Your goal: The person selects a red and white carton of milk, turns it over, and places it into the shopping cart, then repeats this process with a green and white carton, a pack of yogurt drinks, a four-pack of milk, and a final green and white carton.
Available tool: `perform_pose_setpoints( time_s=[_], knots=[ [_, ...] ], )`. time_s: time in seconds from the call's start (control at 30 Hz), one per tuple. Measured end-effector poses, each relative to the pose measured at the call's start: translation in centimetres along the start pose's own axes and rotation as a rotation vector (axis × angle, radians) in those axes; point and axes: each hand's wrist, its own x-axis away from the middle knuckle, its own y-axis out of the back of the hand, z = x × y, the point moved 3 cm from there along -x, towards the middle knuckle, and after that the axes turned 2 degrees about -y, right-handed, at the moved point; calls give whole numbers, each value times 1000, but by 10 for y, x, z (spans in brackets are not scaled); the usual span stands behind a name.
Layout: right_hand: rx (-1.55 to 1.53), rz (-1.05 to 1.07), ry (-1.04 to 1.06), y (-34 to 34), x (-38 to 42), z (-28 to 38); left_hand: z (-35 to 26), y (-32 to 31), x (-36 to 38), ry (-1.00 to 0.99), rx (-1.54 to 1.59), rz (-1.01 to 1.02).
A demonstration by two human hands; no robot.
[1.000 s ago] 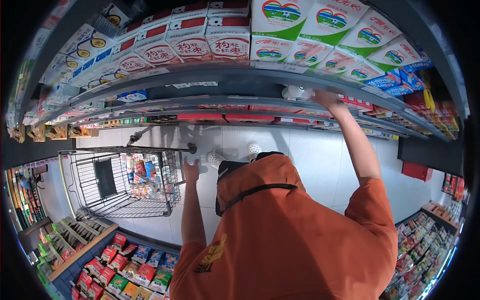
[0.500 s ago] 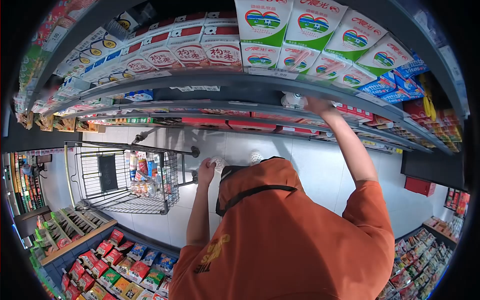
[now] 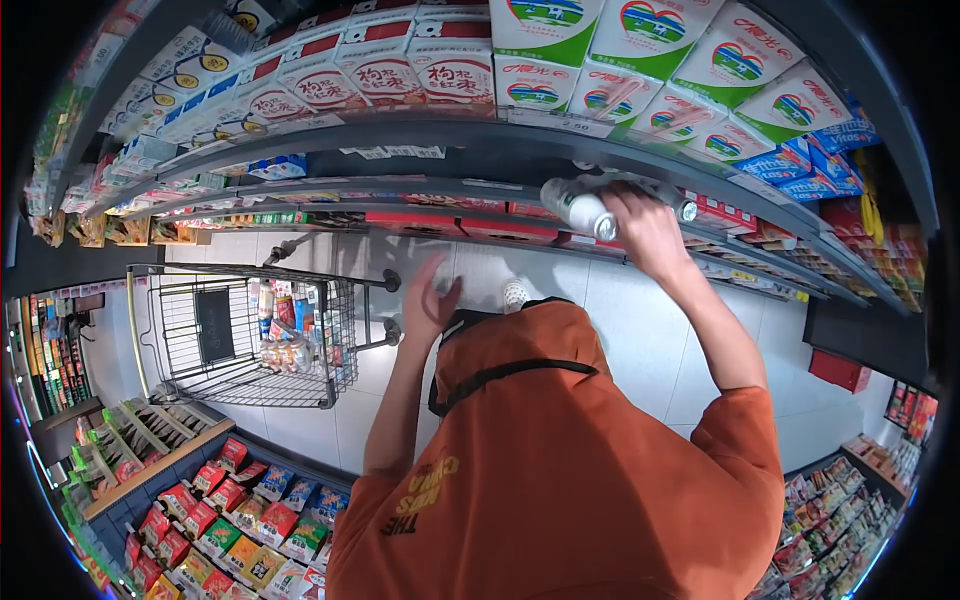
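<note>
My right hand (image 3: 640, 225) is at the shelf on the right, its fingers closed around a white bottle (image 3: 588, 214) with a pale round end turned toward me. Another pale bottle end (image 3: 685, 209) shows just past the hand's other side; whether the two are joined I cannot make out. Lower on the left, my left hand (image 3: 428, 300) hangs above the floor with its fingers apart and nothing in it. It is nearest to the shopping cart (image 3: 340, 345), without touching it.
Cartons of milk drink (image 3: 640, 40) and red-and-white boxes (image 3: 450, 75) line the upper shelf (image 3: 400, 130). Packaged goods (image 3: 285, 335) lie in the cart. Behind me, a low display holds bagged snacks (image 3: 240, 550). Pale floor tiles (image 3: 650, 330) run between the shelves.
My right hand has drawn the white bottle out from the shelf toward me. My left hand has risen slightly toward the shelf and its fingers have spread.
</note>
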Motion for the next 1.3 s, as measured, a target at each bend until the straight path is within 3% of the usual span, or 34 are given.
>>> perform_pose_setpoints(
  time_s=[0.03,0.1,0.2,0.23,0.37,0.43,0.5,0.53,0.6,0.63,0.73,0.93,1.03,1.1,1.13,1.17,1.2,1.27,1.3],
  knots=[
    [-21,22,22,16,-2,17,-62,17,-32,-182,3,-4],
    [-95,-15,84,35,-4,44,-135,30,-68,-307,-54,172],
    [-381,197,59,62,-13,76,-173,31,-82,-385,53,271],
    [-465,175,110,62,-15,80,-164,31,-83,-263,175,379],
    [-750,500,-120,51,-37,94,-139,54,-76,-135,319,477],
    [-753,251,-86,52,-41,108,-107,62,-62,-25,502,482],
    [-662,51,-10,54,-42,118,-65,73,-33,312,667,438],
    [-783,-30,-185,50,-38,120,-51,82,-17,483,750,412],
    [-996,-181,-527,30,-29,125,-29,103,3,602,858,275],
    [-1040,-124,-596,12,-26,131,-18,110,12,654,947,192],
    [-1814,395,-727,-38,-34,176,-1,142,16,708,1068,69],
    [-1716,536,-783,-54,-87,239,40,197,14,711,1065,97],
    [-1673,524,-742,-61,-102,261,48,221,11,669,1003,108],
    [-1584,514,-662,-67,-107,268,44,243,4,424,841,182],
    [-1557,477,-548,-65,-114,275,40,254,1,304,757,218],
    [-1528,442,-438,-61,-122,280,35,264,-2,322,802,238],
    [-1497,409,-331,-54,-128,285,40,270,-1,158,664,242],
    [-1352,211,-156,-40,-142,295,50,280,-4,-172,384,239],
    [-1235,103,-61,-39,-144,298,37,291,-7,-188,380,156]
  ],
)
